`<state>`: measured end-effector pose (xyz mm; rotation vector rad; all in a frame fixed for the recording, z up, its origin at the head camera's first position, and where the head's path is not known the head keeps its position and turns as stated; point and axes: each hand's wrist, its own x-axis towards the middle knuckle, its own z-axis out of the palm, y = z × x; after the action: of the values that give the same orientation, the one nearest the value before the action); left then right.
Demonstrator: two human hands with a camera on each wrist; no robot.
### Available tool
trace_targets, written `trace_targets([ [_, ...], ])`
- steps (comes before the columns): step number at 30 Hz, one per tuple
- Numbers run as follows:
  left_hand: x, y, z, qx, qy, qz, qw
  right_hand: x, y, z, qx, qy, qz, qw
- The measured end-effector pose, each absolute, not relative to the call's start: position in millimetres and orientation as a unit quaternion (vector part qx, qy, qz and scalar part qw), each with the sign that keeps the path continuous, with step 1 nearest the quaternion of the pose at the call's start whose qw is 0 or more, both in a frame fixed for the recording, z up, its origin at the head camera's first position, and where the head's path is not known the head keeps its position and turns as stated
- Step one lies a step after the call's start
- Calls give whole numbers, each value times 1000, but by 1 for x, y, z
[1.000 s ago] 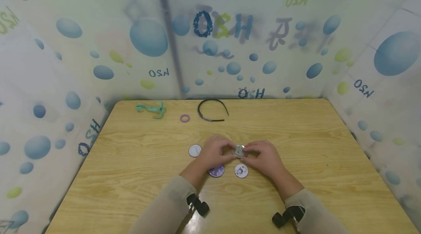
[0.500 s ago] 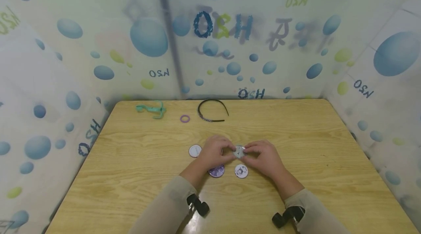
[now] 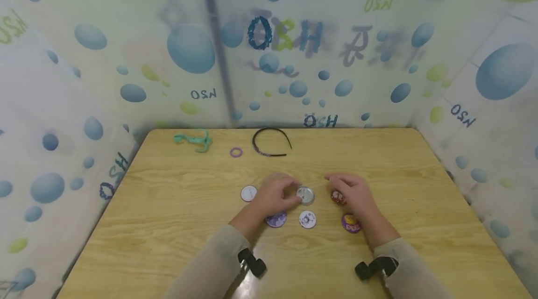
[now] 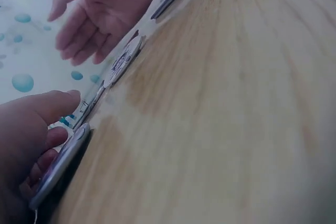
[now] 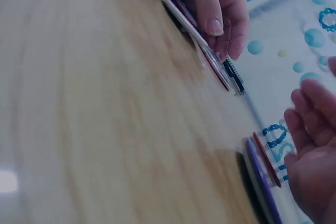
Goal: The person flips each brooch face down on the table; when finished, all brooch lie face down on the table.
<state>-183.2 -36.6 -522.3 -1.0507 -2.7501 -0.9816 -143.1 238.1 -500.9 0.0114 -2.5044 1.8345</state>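
Note:
A round pin badge [image 3: 305,195] lies silver back up near the middle of the table. My left hand [image 3: 275,194] is at its left rim, with thumb and index finger spread apart and loosely bent. Whether those fingertips touch the rim cannot be told. My right hand [image 3: 350,194] hovers further right, its fingers fairly straight and holding nothing. Under it a red badge [image 3: 338,197] is partly hidden. Beside its wrist lies a purple and yellow badge [image 3: 350,223]. In the right wrist view the left hand's thumb [image 5: 210,14] stands over the badges.
Around the left hand lie a white badge [image 3: 249,193], a purple badge [image 3: 276,219] and a white badge with a drawing [image 3: 307,219]. At the back are a mint-green clip [image 3: 195,140], a purple ring [image 3: 236,152] and a black headband [image 3: 255,142].
My right hand has let go of the silver-backed badge and moved right, uncovering the red and the purple-yellow badges. My left hand stays nearly in place, its index finger slightly raised.

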Motion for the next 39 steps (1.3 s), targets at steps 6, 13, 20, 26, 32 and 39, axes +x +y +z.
trace_targets([
  [6, -179, -26, -516, -322, -896, -306, 7, -141, 249, -504, 14, -813, 575, 88],
  [13, -172, 11, -511, -318, -899, -300, -16, -136, 263, -516, 93, -884, 430, 160],
  [20, -170, 48, -510, -337, -902, -268, -29, -128, 275, -524, 141, -890, 382, 204],
  [26, -172, 57, -515, -325, -914, -243, -12, -128, 276, -526, 109, -920, 354, 129],
  [32, -172, 60, -517, -323, -919, -226, 19, -130, 279, -521, 100, -932, 331, 106],
  [39, -171, 61, -518, -321, -921, -219, 24, -131, 281, -521, 117, -935, 319, 102],
])
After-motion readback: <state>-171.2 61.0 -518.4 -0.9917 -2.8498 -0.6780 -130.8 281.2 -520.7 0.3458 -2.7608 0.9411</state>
